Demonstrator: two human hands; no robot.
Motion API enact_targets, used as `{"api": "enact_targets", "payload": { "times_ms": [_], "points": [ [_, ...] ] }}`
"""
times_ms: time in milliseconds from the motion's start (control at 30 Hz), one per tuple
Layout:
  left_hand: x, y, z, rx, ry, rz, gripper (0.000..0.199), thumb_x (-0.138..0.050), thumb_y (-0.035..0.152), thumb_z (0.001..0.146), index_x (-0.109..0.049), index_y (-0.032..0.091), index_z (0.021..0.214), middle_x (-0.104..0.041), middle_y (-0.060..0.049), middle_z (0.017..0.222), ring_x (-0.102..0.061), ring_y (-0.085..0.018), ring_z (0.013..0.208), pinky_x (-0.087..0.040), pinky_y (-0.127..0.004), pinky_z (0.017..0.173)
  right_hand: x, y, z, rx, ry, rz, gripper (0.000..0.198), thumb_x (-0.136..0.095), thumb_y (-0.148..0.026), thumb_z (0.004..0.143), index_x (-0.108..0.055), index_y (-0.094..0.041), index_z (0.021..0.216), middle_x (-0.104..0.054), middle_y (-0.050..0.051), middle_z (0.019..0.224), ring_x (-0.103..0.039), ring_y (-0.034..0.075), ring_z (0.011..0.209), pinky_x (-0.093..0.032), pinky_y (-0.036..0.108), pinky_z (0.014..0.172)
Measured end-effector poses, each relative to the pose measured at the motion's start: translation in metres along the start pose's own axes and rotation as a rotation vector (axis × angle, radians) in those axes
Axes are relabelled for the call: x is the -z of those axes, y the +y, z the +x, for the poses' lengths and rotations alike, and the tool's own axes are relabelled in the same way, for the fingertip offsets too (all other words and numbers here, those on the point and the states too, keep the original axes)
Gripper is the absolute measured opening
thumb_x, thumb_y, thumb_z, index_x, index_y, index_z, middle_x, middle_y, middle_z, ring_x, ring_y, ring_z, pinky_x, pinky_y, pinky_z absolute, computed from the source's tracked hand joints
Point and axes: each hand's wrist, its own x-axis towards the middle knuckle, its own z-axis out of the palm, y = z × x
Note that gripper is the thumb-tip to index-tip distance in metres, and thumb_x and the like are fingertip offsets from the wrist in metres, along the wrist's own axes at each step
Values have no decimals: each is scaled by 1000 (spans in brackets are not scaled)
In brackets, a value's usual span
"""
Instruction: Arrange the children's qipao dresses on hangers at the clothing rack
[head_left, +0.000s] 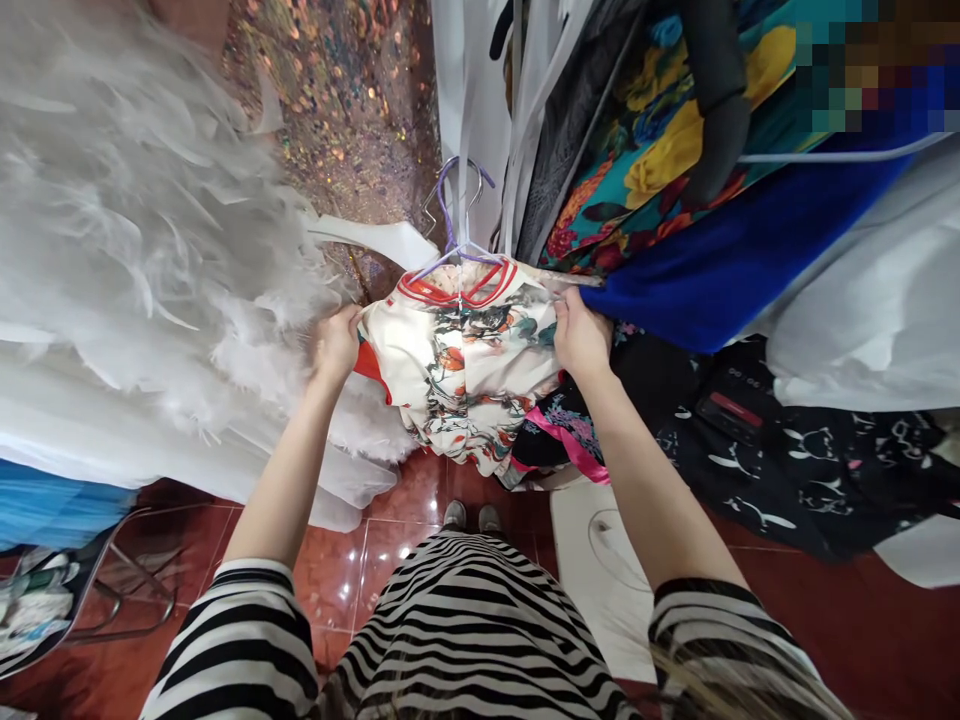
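A cream garment [480,370] with a floral print and red piping at its collar hangs in front of me from a purple hanger [448,215]. My left hand [335,345] is closed on the garment's left shoulder edge, near its red lining. On the opposite side, my right hand [583,335] grips the other shoulder edge, and the cloth is spread between the two. Some fingertips are hidden behind the fabric. White feathers of a fluffy garment [150,230] lie close to my left hand. Blue cloth [720,260] comes close to my right hand.
Sequined fabric [352,110] and a white hanger [375,238] are behind. Floral teal cloth [637,160] hangs at right, above black printed fabric [757,470]. A white panel [600,570] stands low on the red tiled floor [337,570]. A metal-framed chair [112,580] is at left.
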Motion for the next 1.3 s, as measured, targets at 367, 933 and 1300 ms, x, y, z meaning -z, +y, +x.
{"api": "enact_targets", "payload": {
  "times_ms": [367, 933, 1300],
  "points": [
    [-3, -1, 0, 5, 14, 46, 26, -43, 22, 91, -69, 22, 93, -73, -7, 100, -64, -21, 94, -46, -26, 81, -3, 1, -1, 28, 31, -128, 32, -41, -49, 93, -56, -24, 80, -56, 5, 69, -58, 24, 78, -47, 34, 77],
    [-5, 0, -1, 9, 38, 50, 23, -43, 24, 92, -66, 24, 88, -72, -6, 95, -63, -21, 94, -45, -27, 79, -5, 6, -1, 79, 49, -166, 33, -41, -47, 94, -59, -22, 82, -62, 8, 77, -61, 26, 88, -47, 35, 81],
    [-6, -2, 0, 19, 28, 24, 21, -46, 25, 93, -67, 23, 93, -72, -5, 96, -62, -21, 98, -46, -26, 82, 7, 31, 19, -12, 46, 7, 38, -41, -56, 96, -55, -24, 80, -61, 5, 85, -59, 21, 94, -46, 38, 94]
  ]
}}
